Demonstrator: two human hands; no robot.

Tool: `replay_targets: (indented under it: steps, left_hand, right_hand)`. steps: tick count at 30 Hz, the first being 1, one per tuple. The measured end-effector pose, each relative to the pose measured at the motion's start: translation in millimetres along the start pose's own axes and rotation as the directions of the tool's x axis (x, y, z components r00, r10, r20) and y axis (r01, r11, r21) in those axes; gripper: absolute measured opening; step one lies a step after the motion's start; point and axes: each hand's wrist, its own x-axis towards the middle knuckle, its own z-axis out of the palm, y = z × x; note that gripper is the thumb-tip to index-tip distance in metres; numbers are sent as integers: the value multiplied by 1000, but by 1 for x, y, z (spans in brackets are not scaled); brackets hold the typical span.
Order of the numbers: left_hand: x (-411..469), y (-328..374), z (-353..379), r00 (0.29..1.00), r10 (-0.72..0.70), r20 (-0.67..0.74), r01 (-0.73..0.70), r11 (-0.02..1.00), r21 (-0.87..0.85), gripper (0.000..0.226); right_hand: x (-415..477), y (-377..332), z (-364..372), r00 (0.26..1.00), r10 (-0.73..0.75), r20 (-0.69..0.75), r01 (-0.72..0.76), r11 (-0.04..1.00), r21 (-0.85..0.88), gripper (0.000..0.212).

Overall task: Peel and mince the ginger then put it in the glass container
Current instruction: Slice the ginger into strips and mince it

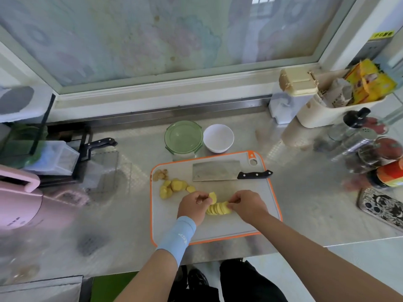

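Counted on the steel counter (122, 214): one cutting board (218, 233), grey with an orange rim; one cleaver (214, 171), laid flat on the far part of the board, blade to the left and black handle to the right. One glass container (183, 137) with a green lid is seen just beyond the board's far edge. One white bowl (218, 138) is set just beside it on the right.

Ginger is found in four lots, all on or above the board:
- one peel scrap heap (160, 175) at the far left corner;
- one loose pile of slices (174, 187) just nearer than the scraps, number of slices too blurred to count;
- one row of slices (218, 209), overlapped, mid-board, count also not readable;
- one single slice (212, 197), held up just above the row's left end.

Two hands are seen. On the left hand (193, 204), the thumb and forefinger are closed together on the single slice, with the other fingers curled; one blue wrist sleeve (176, 236) is worn on that arm. On the right hand (247, 205), the fingers are curled in, with the tips pinched on the right end of the row of slices. The cleaver is touched by neither hand.

Off-board, one phone (381, 207) is seen at the right and one pink appliance (19, 205) at the left.
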Motion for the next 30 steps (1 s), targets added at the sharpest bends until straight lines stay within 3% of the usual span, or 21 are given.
replay_targets:
  steps: [5, 9, 12, 13, 15, 18, 25, 30]
  left_hand:
    - [-4, 4, 8, 999, -21, 38, 22, 999, -33, 7]
    - [-7, 13, 16, 996, 5, 85, -1, 999, -44, 6]
    - [-7, 16, 21, 993, 32, 111, -30, 999, -21, 8]
    - [-6, 15, 22, 992, 46, 114, -49, 998, 28, 9]
    - [-6, 11, 21, 986, 111, 126, -143, 948, 283, 17]
    - [-5, 8, 21, 952, 239, 188, -304, 728, 614, 43]
    - [-4, 6, 27, 913, 325, 244, -400, 613, 681, 37]
    - [-2, 3, 30, 914, 340, 224, -398, 634, 663, 32]
  right_hand:
    - [-5, -1, 1, 996, -77, -33, 74, 994, -76, 15]
    - [-8, -10, -8, 991, -131, 17, 124, 966, 229, 22]
    - [-10, -11, -17, 986, -152, 71, 126, 949, 291, 9]
    - [-10, -9, -19, 988, -139, 63, 114, 947, 302, 7]
    - [-8, -1, -20, 992, -104, 64, 81, 952, 297, 5]
    - [-4, 6, -20, 995, -61, 85, 40, 971, 236, 6]
    - [-3, 8, -10, 995, -37, 91, 16, 977, 214, 4]
    - [2, 10, -3, 997, -38, 61, 25, 979, 201, 7]
